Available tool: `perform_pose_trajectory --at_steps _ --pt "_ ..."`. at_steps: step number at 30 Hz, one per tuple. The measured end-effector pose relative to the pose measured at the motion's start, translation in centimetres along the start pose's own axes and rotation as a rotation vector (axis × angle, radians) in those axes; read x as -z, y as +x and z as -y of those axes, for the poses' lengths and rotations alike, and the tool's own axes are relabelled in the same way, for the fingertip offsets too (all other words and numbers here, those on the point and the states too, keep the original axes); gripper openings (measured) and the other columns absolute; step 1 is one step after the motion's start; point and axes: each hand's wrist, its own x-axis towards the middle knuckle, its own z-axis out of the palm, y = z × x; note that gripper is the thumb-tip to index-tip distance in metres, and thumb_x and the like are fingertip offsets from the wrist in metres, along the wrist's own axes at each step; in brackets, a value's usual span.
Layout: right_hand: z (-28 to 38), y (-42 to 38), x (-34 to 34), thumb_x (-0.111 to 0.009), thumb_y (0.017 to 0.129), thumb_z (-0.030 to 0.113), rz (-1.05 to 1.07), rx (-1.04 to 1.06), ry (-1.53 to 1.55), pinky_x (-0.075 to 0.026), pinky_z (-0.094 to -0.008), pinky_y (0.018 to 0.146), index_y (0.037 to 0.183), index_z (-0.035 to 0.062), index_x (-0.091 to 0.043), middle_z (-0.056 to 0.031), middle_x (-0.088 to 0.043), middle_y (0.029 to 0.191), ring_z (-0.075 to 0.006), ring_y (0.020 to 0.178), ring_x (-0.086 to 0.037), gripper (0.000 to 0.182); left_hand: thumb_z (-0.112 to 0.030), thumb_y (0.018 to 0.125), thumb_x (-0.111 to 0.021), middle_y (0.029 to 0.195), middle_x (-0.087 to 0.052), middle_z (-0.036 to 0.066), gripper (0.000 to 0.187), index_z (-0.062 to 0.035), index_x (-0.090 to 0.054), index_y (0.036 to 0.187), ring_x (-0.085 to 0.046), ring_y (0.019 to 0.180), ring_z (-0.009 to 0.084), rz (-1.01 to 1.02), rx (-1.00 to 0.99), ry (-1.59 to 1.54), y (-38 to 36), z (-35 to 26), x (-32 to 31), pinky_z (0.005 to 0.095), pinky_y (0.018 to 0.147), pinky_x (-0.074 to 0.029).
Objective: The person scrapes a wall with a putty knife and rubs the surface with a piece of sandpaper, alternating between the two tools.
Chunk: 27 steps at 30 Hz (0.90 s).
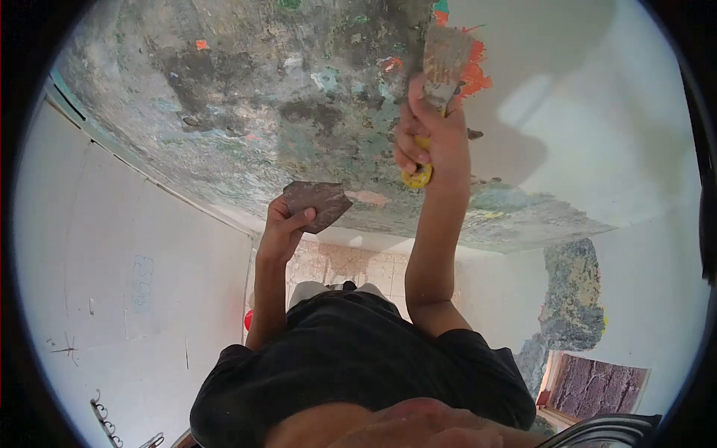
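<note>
My right hand point(441, 138) is wrapped round the yellow handle of a putty knife point(446, 61), its broad, stained blade pointing up. The blade overlaps the edge where bare, mottled wall point(246, 97) meets white paint point(553, 52), beside a jagged orange patch point(475, 69). Lower and to the left, my left hand point(280, 228) pinches a piece of dark brown sandpaper point(317, 205) between thumb and fingers. The sheet has irregular edges and is held in front of the lower stripped wall.
A white wall or door panel point(149, 261) with pencil marks runs along the left. Light floor tiles point(381, 269) show below the wall. On the right are another stripped patch point(573, 291) and a wood-framed opening point(597, 384). A red object point(248, 320) is partly hidden by my left arm.
</note>
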Motion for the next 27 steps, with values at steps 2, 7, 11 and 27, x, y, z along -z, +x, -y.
perform_pose_trajectory --at_steps 2,7,11,27 --pt "-0.2 -0.1 -0.4 -0.065 0.092 0.021 -0.026 0.005 -0.024 -0.027 -0.0237 0.028 0.1 0.011 -0.053 0.0039 -0.033 0.054 -0.0059 0.032 -0.03 0.018 0.003 0.082 -0.067 0.111 -0.067 0.012 0.033 0.0033 -0.06 0.114 -0.064 0.103 0.0193 -0.01 -0.006 0.007 0.1 -0.2 -0.5 0.0337 0.093 -0.05" --pt "0.3 0.3 -1.3 -0.065 0.092 0.023 -0.022 0.011 -0.034 -0.027 -0.0235 0.028 0.097 0.0104 -0.052 0.0047 -0.033 0.054 -0.0052 0.032 -0.03 0.019 0.004 0.082 -0.067 0.112 -0.067 0.012 0.034 0.0027 -0.059 0.115 -0.064 0.104 0.02 -0.001 0.021 0.025 -0.3 0.1 -0.1 0.0346 0.094 -0.049" --pt "0.8 0.7 -1.1 -0.066 0.091 0.024 0.017 0.006 -0.035 -0.028 -0.0258 0.031 0.094 0.0084 -0.052 0.0022 -0.039 0.057 -0.0067 0.034 -0.031 0.021 0.004 0.082 -0.067 0.112 -0.067 0.012 0.033 0.0022 -0.06 0.115 -0.064 0.105 0.0202 -0.007 -0.001 0.019 0.2 -0.1 0.1 0.0351 0.094 -0.049" --pt "0.9 0.2 -0.8 -0.065 0.093 0.023 0.008 -0.01 -0.026 -0.028 -0.0241 0.029 0.091 0.0118 -0.052 0.0044 -0.034 0.055 -0.0057 0.033 -0.031 0.017 0.003 0.082 -0.068 0.112 -0.067 0.013 0.036 0.0027 -0.059 0.116 -0.064 0.104 0.0201 0.0 -0.03 0.039 -0.2 -1.3 -0.2 0.0346 0.095 -0.048"
